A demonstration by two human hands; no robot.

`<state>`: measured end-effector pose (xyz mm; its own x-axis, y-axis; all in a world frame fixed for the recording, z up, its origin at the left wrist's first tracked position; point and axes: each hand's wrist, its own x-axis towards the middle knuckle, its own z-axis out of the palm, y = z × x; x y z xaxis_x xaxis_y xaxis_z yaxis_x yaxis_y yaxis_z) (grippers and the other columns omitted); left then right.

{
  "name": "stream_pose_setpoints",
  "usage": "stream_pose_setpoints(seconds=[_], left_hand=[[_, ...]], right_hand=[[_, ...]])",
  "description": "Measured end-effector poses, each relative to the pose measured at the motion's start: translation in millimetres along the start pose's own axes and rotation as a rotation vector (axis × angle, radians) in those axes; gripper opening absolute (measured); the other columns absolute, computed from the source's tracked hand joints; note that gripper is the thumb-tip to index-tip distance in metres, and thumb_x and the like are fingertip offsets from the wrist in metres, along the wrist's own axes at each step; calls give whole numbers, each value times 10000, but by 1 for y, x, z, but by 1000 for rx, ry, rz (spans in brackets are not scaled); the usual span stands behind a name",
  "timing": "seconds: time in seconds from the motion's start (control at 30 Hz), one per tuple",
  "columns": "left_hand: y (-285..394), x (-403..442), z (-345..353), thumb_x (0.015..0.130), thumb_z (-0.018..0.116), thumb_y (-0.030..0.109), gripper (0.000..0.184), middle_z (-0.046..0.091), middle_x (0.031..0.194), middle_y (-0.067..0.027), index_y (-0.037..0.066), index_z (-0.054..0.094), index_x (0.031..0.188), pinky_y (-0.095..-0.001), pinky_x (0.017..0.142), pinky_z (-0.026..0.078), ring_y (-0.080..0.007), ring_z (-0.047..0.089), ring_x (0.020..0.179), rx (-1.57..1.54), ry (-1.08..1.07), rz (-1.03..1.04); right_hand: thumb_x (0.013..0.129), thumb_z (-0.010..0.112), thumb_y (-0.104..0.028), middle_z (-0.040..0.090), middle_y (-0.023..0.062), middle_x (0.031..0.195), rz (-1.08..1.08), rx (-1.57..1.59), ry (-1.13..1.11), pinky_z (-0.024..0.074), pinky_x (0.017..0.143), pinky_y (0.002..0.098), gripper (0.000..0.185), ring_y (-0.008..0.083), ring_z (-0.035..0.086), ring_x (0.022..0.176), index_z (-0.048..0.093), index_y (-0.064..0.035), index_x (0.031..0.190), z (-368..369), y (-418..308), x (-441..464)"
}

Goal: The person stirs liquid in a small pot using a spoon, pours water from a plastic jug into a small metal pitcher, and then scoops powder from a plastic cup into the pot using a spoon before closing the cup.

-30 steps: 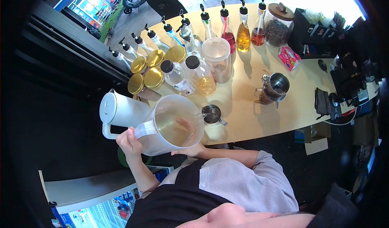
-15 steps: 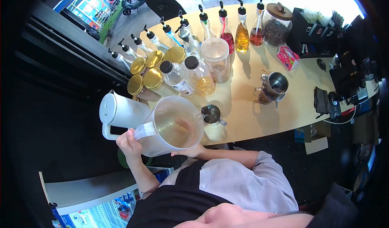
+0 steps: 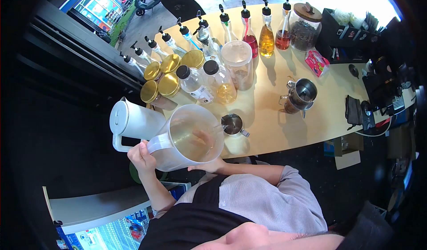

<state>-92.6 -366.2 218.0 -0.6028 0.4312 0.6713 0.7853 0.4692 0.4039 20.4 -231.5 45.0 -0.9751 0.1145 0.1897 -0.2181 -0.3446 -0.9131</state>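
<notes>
My left hand is wrapped round the handle of a large translucent plastic pitcher, which is tilted to the right. My right hand supports the pitcher from below; its fingers show blurred through the wall. Pale liquid lies inside, and a thin clear stream runs from the lip into a small metal cup on the table. To the left of the pitcher stands a white lidded jug, close beside it.
Gold-lidded jars, black-capped bottles and a tall clear container stand behind the pitcher. Pump-topped syrup bottles line the far edge. A metal cup in a glass mug sits to the right on the wooden table.
</notes>
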Motion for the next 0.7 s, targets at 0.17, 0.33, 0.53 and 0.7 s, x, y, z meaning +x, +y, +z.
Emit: stream_pose_setpoints(seconds=[0.17,0.33,0.53,0.7], left_hand=[[1,0,-1,921,383,156,423,435,459,-132,-53,486,568,-362,409,294,-268,470,375,4,-9,-12],[3,1,0,924,382,163,430,442,461,-134,-52,492,568,-361,415,303,-269,473,380,-21,-11,-24],[1,2,0,922,384,156,426,448,462,-139,-52,492,566,-365,415,304,-277,479,382,1,-11,-9],[2,3,-1,919,383,151,421,443,460,-139,-58,482,567,-369,414,298,-280,473,379,2,-38,-20]], right_hand=[[689,837,-297,616,79,1184,-23,-67,-33,406,990,354,588,197,537,1131,593,-29,1151,-2,-4,-1],[689,838,-293,616,78,1186,-70,-83,-47,399,996,356,590,199,536,1131,590,-29,1155,-1,11,1],[684,842,-289,609,79,1194,-55,-31,53,395,998,358,611,197,532,1135,579,-27,1169,2,-2,0],[669,851,-314,591,91,1214,-23,-106,65,389,1002,366,651,205,514,1153,567,-27,1179,-1,-20,0]])
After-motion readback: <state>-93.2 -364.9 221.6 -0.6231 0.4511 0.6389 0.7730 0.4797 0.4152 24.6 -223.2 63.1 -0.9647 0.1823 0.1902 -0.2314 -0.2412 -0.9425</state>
